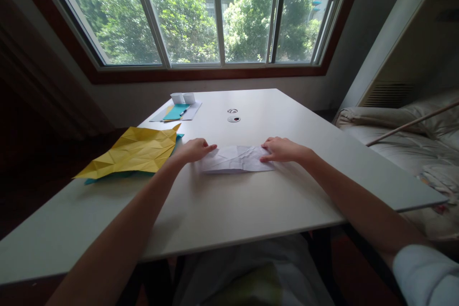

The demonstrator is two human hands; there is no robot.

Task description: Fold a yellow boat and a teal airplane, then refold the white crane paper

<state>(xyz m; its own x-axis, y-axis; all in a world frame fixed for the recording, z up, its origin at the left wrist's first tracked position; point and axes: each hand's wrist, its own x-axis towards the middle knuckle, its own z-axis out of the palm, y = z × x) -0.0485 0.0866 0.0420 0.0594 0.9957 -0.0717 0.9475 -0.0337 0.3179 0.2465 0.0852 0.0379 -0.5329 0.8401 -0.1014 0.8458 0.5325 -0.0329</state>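
Note:
A creased white sheet of paper [234,159], folded into a long strip, lies flat on the white table [222,210]. My left hand [194,149] rests on its left end with the fingers pressing down on the paper. My right hand [281,149] presses on its right end, fingertips on the sheet's upper corner. Neither hand lifts the paper.
A crumpled yellow sheet [134,151] over a teal one lies at the table's left edge. Further back are a teal paper with a pen [176,112], two small white cups [182,98] and two small round objects [233,115]. A bed [412,138] stands to the right.

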